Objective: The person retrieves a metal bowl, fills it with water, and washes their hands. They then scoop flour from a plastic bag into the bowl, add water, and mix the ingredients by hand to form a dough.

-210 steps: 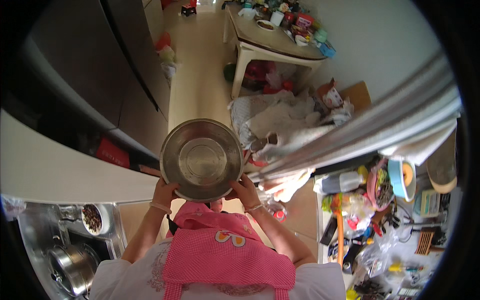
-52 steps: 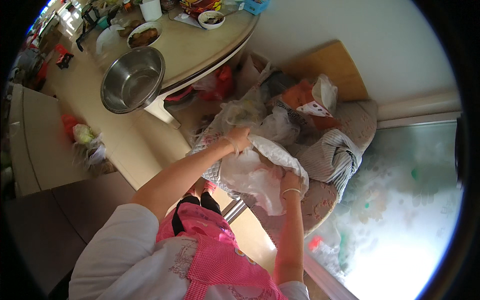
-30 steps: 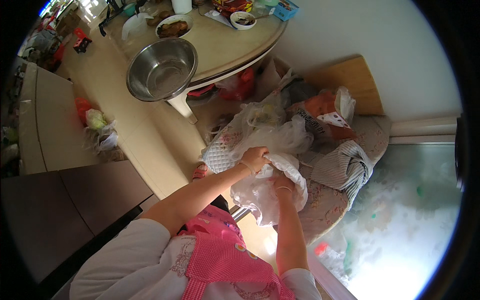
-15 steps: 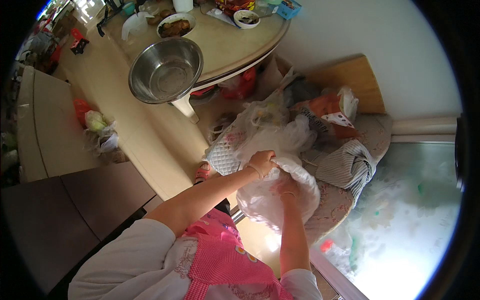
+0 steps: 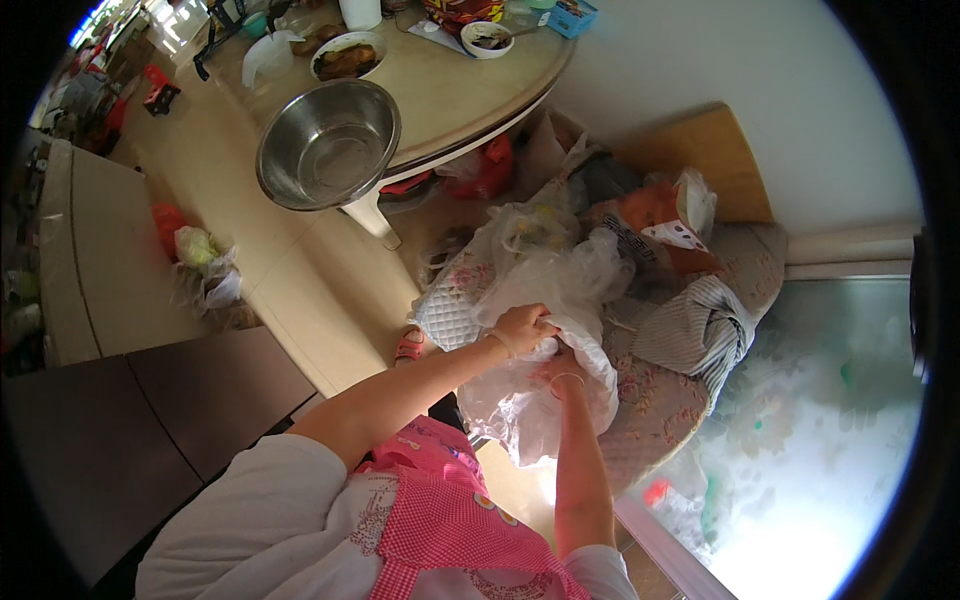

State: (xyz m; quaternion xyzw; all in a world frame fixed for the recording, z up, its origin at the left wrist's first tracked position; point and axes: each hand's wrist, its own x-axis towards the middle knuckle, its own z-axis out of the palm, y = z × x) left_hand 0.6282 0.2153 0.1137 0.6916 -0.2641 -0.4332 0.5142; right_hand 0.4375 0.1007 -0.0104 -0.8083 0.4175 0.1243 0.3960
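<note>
A translucent white plastic bag [image 5: 515,405] hangs in front of me at the edge of a cushioned seat [image 5: 660,410]. My left hand [image 5: 525,328] is closed on the gathered edge of its mouth. Just below and to the right, my right hand [image 5: 563,374] reaches into the bag's mouth; its fingers are partly hidden by the plastic, so their grip does not show. Other clear plastic bags [image 5: 575,270] lie heaped on the seat just beyond my hands. What the bag holds, if anything, cannot be made out.
A steel basin [image 5: 330,145] sits at the edge of the round table [image 5: 440,100], near dishes of food [image 5: 348,57]. Right of the bags lie a striped cloth [image 5: 695,330] and an orange package [image 5: 650,215]. A frosted glass panel [image 5: 820,400] stands at right. Bagged vegetables [image 5: 200,250] lie at left.
My right hand has drawn up toward the bag's mouth, closer to my left hand. The bag, puffed wide before, has narrowed and sagged. My left hand keeps its hold.
</note>
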